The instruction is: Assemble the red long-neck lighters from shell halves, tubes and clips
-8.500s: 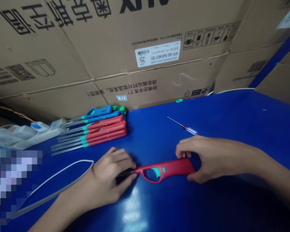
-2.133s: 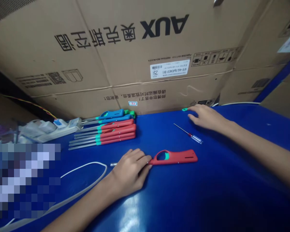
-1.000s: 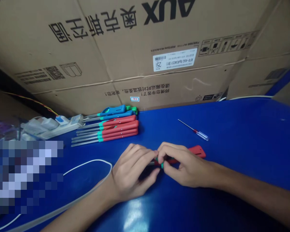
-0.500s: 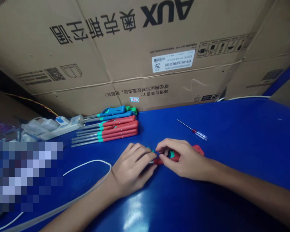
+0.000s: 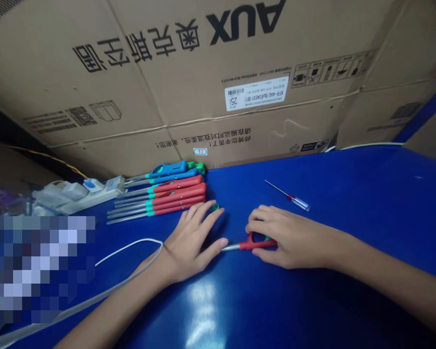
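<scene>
My right hand (image 5: 288, 237) is closed around a red long-nosed gas lighter (image 5: 263, 244) that lies low over the blue table, its metal tube (image 5: 232, 247) pointing left. A bit of green shows inside the lighter's trigger loop, and my palm hides its rear end. My left hand (image 5: 192, 240) is open, thumb and fingers spread. Its thumb tip is at the end of the metal tube; whether they touch, I cannot tell. Just by the left fingertips is a small green ring-shaped piece (image 5: 215, 207), partly covered by the fingers.
Several red lighters (image 5: 178, 195) and two blue lighters (image 5: 169, 168) lie in a row at the back left, with green pieces (image 5: 199, 167) behind. A screwdriver (image 5: 298, 202) lies at the back right. A power strip (image 5: 94, 194), a white cable (image 5: 131, 242) and a cardboard box (image 5: 189, 97) surround the workspace.
My left hand has let go of the red lighter's front, opened and moved left. The green piece has shifted left and back with it. My right hand has moved slightly right, still gripping the lighter.
</scene>
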Demonstrator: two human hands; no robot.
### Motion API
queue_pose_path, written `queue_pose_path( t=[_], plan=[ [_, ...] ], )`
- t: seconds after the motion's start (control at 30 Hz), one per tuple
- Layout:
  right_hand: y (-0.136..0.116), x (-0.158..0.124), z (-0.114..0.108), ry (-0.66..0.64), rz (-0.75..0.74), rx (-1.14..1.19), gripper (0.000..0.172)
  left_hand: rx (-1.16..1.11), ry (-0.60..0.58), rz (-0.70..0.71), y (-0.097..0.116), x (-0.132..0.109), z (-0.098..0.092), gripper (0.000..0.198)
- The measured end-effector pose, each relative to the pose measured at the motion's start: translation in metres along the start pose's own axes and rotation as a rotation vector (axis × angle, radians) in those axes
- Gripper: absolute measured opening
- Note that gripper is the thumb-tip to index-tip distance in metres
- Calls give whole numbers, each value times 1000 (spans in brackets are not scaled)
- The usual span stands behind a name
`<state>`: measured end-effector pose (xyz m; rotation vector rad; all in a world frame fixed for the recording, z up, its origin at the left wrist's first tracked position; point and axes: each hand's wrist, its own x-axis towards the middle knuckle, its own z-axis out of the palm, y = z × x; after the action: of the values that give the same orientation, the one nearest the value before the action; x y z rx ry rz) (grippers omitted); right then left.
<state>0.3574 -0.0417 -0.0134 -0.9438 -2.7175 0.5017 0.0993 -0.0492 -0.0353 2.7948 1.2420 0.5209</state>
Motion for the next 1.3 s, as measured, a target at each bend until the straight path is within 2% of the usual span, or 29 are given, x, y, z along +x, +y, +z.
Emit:
queue_pose_path(
  t=[0.17,0.3,0.4,0.67,0.87,1.03,1.17,1.3],
  plan=[
    [4,-6,-13,-78,153,20,14,-1,-59,2,-13,-1,-2,53],
    [9,-9,-21,-128,272,39,19,-26,13,17,-21,3,-10,30],
    [14,-11,-24,-142,306,41,17,-49,70,47,-28,6,-10,17],
    [25,-11,-32,-27,298,100,18,-126,99,14,-36,6,-9,11],
    [26,-9,-33,19,244,-20,20,-230,100,-132,-39,4,-9,11],
    [28,-7,-31,131,212,-66,22,-263,69,-118,-36,5,-8,14],
    [28,-8,-29,130,180,-94,21,-266,46,-120,-31,4,-9,26],
    [27,-7,-29,127,161,-102,22,-246,55,-103,-29,3,-7,27]
  ],
)
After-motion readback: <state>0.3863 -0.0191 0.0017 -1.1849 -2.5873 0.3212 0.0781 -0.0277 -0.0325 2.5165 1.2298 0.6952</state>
